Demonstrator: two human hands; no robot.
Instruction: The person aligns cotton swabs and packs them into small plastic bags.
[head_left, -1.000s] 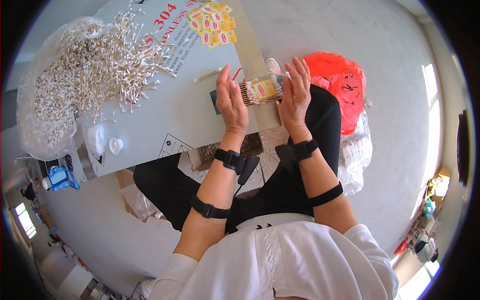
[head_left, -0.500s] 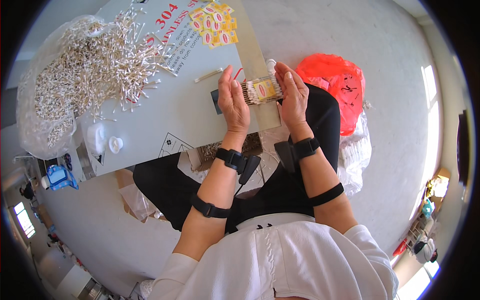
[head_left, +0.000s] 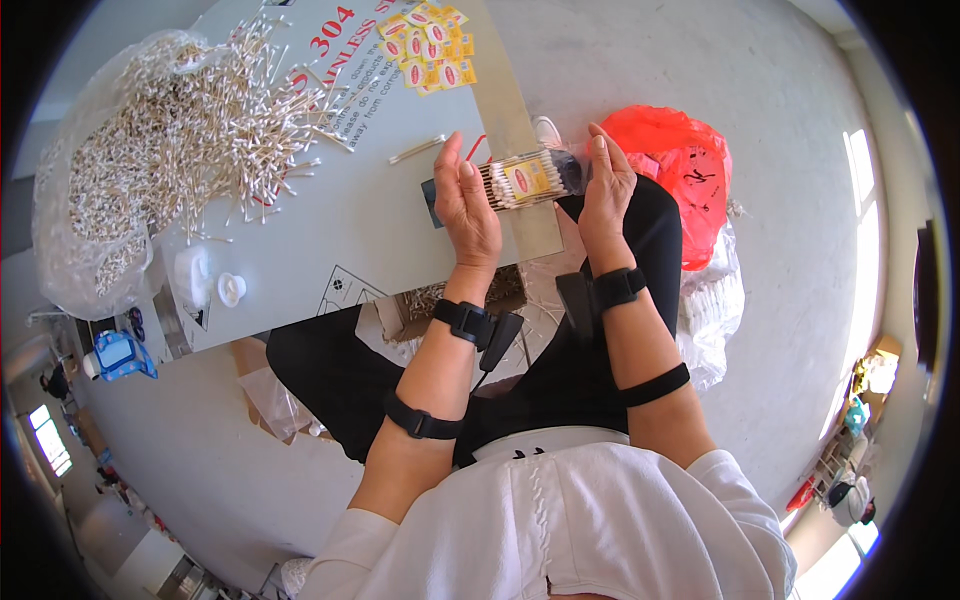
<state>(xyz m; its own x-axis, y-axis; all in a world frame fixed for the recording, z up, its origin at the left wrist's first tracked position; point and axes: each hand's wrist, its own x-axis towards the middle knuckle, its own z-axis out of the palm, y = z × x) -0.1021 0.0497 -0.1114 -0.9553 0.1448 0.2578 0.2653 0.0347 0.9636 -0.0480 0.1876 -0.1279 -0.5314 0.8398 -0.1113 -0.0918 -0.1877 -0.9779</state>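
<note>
A flat bundle of cotton swabs (head_left: pixel 507 182) with a yellow label card (head_left: pixel 528 179) lies crosswise at the table's right edge. My left hand (head_left: pixel 468 205) is closed around its left end, thumb in front and fingers pointing away from me. From the bundle's right end, a clear plastic bag (head_left: pixel 573 171) reaches to my right hand (head_left: pixel 606 190), which pinches it between thumb and fingers, apart from the swabs. Fingertips on the far side are partly hidden. A dark green block (head_left: pixel 433 203) sits beside my left hand, partly covered by it.
A big heap of loose swabs (head_left: pixel 190 140) spills from a clear bag at the left. Yellow cards (head_left: pixel 428 48) lie at the far edge. Nearer stand a white container (head_left: pixel 192 275) and its lid (head_left: pixel 231 290). Right of my knee is a red plastic bag (head_left: pixel 690 170).
My right hand has moved to the right, away from the swabs' end, and clear plastic now shows stretched between. My left hand and the bundle have hardly moved.
</note>
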